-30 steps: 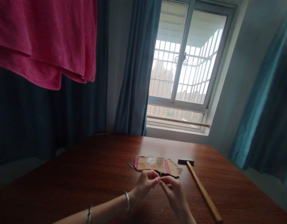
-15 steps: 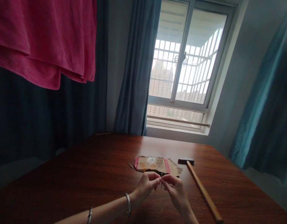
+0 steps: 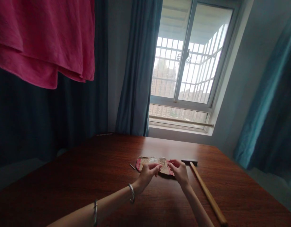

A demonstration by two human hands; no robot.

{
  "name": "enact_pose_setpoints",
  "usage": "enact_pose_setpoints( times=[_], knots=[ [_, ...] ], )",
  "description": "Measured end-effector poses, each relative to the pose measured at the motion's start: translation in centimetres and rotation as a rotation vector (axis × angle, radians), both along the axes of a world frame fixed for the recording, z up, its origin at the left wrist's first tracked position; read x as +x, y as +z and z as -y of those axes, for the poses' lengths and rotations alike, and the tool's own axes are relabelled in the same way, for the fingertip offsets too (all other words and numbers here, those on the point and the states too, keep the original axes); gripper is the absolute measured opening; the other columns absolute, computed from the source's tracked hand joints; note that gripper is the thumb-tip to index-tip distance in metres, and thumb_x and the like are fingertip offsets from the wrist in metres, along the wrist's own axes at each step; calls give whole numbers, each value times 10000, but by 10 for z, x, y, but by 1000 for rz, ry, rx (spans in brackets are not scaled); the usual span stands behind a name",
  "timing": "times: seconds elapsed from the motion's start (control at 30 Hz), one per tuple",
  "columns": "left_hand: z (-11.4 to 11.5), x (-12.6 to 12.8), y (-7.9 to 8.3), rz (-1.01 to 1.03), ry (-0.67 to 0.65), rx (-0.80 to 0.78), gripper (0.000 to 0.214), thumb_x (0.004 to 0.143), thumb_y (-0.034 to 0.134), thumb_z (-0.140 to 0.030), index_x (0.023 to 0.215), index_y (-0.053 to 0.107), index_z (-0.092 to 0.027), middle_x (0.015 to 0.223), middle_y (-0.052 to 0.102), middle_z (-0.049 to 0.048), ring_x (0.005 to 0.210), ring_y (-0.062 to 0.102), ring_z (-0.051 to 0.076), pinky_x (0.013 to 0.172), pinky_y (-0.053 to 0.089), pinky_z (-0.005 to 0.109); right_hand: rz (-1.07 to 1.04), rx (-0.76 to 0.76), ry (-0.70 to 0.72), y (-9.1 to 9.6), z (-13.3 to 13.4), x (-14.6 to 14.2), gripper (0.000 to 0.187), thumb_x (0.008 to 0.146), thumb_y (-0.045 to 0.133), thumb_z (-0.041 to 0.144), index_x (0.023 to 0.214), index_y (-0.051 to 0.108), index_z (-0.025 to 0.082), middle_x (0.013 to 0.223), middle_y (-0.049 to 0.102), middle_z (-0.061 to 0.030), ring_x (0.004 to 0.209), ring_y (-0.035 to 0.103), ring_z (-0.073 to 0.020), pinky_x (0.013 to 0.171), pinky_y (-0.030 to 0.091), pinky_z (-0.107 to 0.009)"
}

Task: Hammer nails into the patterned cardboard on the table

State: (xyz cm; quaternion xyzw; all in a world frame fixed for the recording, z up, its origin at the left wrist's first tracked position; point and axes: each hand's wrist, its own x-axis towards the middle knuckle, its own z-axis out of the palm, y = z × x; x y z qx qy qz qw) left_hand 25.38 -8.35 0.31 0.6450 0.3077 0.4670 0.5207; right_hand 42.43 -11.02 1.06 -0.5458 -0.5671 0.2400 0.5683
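A flat cardboard piece (image 3: 142,164) with pink bands and many small holes lies on the table. Several nails (image 3: 162,160) stand upright in a cluster on it. My left hand (image 3: 149,172) is over the near edge of the cardboard, thumb and finger pinched together; whatever is between them is too small to make out. Just right of the cluster, my right hand (image 3: 180,172) pinches what looks like a thin nail, mostly hidden by the fingers. Both hands are apart, hiding part of the cardboard. A loose nail (image 3: 132,166) lies at the cardboard's left.
A hammer (image 3: 207,192) with a dark head and long wooden handle lies on the brown wooden table (image 3: 88,176), right of my right hand. A pink cloth (image 3: 46,44) hangs at upper left. Curtains and a barred window stand behind the table.
My hands held a nail together in front of the cardboard; now they have separated and moved forward over it. My right hand has gone right and up, close to the standing nails.
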Motion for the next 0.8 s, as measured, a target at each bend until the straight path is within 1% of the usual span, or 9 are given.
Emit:
enact_pose_setpoints(
  times=[0.1,0.2,0.27,0.37,0.5,0.6,0.7,0.8],
  knots=[
    [-20,-3,-5,32,120,-5,395,685,579,-471,747,667,-91,603,561,23,520,454,95,503,377,213,68,23,-88,-9,-30,19,280,693,549,381,752,674,138,678,687,-71,662,628,-199,611,484,-282],
    [-38,-5,-9,42,209,7,415,674,575,-487,749,666,-89,617,570,30,521,465,97,510,379,215,92,25,-99,-20,-54,30,293,693,529,376,767,680,135,693,694,-80,672,635,-210,624,488,-298],
    [-48,-6,-11,32,255,15,416,666,574,-493,725,663,-90,606,570,29,512,466,97,509,373,214,105,28,-88,-28,-63,32,285,686,533,368,764,682,137,700,697,-78,674,636,-210,646,489,-304],
    [-60,-5,-16,13,295,8,417,652,573,-497,716,660,-94,603,573,25,499,469,99,499,365,213,129,36,-63,-40,-69,32,268,688,535,358,762,684,148,712,701,-71,680,638,-205,685,486,-308],
    [-74,-2,-24,-13,297,4,397,666,550,-479,727,652,-100,597,567,16,495,474,99,495,367,210,135,40,-47,-57,-69,32,292,719,503,380,789,675,156,734,701,-71,681,642,-204,661,494,-304],
    [-86,2,-25,-34,263,2,335,684,531,-399,787,650,-103,625,575,17,512,482,99,507,382,210,125,46,-53,-66,-70,33,322,743,473,402,823,664,156,748,699,-75,672,642,-201,632,500,-300],
    [-99,11,-21,-61,218,26,300,676,520,-300,868,643,-104,654,587,22,556,501,107,539,400,213,129,52,-45,-69,-72,32,329,754,460,411,834,653,157,740,693,-72,665,638,-198,606,498,-291],
    [-111,24,-20,-46,168,19,306,675,500,-278,883,633,-97,669,586,32,584,515,117,542,410,221,149,56,-28,-69,-74,30,307,750,468,408,805,648,166,719,683,-61,647,630,-194,573,491,-281]
  ],
)
